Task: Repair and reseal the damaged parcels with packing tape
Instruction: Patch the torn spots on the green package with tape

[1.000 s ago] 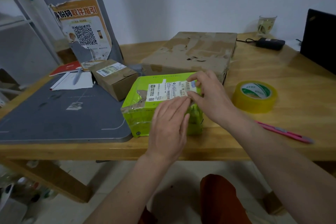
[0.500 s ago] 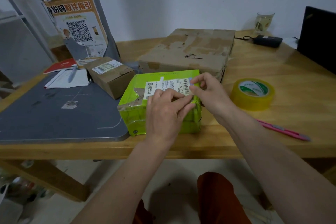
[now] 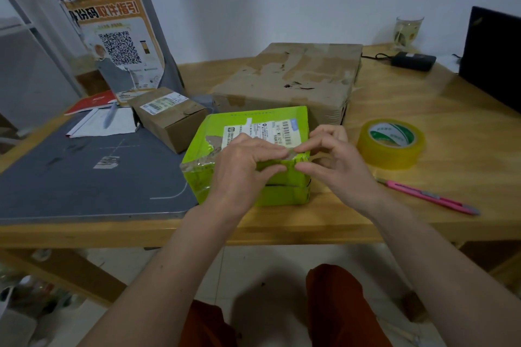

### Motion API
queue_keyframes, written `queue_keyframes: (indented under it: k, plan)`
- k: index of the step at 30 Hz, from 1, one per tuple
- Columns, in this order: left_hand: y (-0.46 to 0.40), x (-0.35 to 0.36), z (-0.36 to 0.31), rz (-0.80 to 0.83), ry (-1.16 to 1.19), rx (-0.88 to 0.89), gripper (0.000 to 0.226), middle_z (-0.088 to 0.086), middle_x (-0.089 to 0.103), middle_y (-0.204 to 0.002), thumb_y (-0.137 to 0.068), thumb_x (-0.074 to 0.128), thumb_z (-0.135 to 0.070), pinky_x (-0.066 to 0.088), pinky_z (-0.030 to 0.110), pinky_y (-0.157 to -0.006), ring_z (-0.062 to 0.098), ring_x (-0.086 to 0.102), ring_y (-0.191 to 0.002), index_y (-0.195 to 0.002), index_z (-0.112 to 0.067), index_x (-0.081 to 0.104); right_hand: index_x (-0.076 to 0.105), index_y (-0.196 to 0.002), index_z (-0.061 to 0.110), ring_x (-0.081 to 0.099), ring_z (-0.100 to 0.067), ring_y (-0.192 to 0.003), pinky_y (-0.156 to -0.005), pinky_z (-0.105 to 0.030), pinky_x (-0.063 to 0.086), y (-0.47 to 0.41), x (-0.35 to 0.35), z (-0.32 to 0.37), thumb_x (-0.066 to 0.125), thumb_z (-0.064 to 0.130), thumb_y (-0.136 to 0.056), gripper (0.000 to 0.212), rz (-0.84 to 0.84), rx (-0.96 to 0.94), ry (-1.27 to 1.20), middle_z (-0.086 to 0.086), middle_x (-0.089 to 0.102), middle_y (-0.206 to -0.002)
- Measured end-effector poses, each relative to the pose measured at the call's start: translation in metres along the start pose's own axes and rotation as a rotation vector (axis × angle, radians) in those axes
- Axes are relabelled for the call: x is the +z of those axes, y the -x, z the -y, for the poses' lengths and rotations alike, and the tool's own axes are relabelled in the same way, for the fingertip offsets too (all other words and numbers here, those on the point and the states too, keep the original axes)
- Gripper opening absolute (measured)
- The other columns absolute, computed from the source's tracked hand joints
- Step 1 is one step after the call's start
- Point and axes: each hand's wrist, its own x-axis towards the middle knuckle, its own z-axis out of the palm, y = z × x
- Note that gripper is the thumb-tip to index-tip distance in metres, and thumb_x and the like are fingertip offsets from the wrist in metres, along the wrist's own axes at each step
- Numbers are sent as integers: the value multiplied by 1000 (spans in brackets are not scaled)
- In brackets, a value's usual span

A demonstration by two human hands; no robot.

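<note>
Two hands meet at the front top edge of the green parcel (image 3: 248,132), which sits near the front edge of the wooden table (image 3: 423,110), just in front of the big worn carton (image 3: 287,76). The left hand (image 3: 242,166) lies over the near edge with its fingers curled down onto the top and its thumb under on the front face; the right hand (image 3: 335,160) pinches forefinger against thumb at the same spot, apparently on a thin strip or loose end of clear tape — too small and glossy to be sure.

Judged from this, the step is pressing tape down over the torn front corner. It would go best if the left hand pinned the wrap flat while the right drew the strip taut over the edge and down the front face, then rubbed outward from the fold so no bubble or crease stays. The torn patch on the top left — brown showing through the green — looks uncovered and likely needs its own strip. Tape roll (image 3: 392,144) and pink cutter (image 3: 428,197) lie to the right, within reach.
</note>
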Motion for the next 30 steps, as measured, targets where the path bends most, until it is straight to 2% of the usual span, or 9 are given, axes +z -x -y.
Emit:
queue_keyframes:
  k: [3,7,11,13,15,19,23,27,30]
  plan:
    - [1,-7,0,39,36,-27,33,-8,74,-101,-71,83,-8,40,7,-83,9,58,-90,-102,-18,77,67,-95,23,48,-4,-102,-86,-21,49,0,-8,5,76,1,-76,31,85,6,61,6,38,-110]
    - [4,-11,3,63,23,-46,36,-6,74,-106,-71,83,-7,39,9,-88,10,57,-97,-105,-18,76,69,-89,30,43,-17,-113,-96,-27,40,-6,6,7,85,22,-66,29,-34,-110,379,3,41,-107]
    - [6,-6,7,-1,-4,8,28,0,75,-101,-72,81,-11,41,11,-86,16,63,-94,-100,-12,77,69,-92,32,45,-24,-112,-99,-39,42,-5,14,1,84,16,-68,32,-87,-170,359,3,42,-107]
    - [6,-5,8,-15,10,16,24,1,75,-99,-75,75,-16,42,10,-85,15,63,-92,-98,-11,78,65,-94,38,44,-22,-116,-101,-35,42,-4,6,3,82,11,-70,40,-5,-146,356,2,41,-111]
    - [6,-6,8,-12,26,16,23,-1,75,-99,-78,71,-19,41,8,-85,12,62,-91,-98,-12,78,65,-93,36,41,-17,-116,-100,-30,38,-4,5,6,82,10,-70,39,33,-122,426,3,40,-110]
    - [7,-2,3,-57,43,5,21,-3,76,-94,-79,71,-27,41,11,-84,11,64,-88,-94,-14,79,70,-82,18,34,-13,-102,-82,-14,29,-10,23,9,85,23,-66,23,-151,-189,652,4,42,-101]
    - [8,6,4,-147,46,-3,18,-1,76,-88,-74,75,-25,41,9,-81,8,62,-83,-88,-13,80,74,-83,17,38,-15,-100,-86,-4,27,-9,22,5,85,21,-66,20,-179,-197,558,2,45,-98]
    - [11,5,8,-163,44,48,16,0,76,-88,-74,76,-20,42,7,-81,7,62,-83,-87,-12,79,71,-94,34,39,-13,-107,-96,-12,28,-5,3,14,81,16,-71,31,20,-121,475,3,43,-104]
    - [13,3,10,-157,46,62,17,1,76,-90,-73,76,-16,45,10,-80,7,61,-84,-89,-10,79,72,-88,32,44,-7,-99,-94,-16,36,-8,-7,14,83,18,-64,30,62,-54,322,5,42,-97]
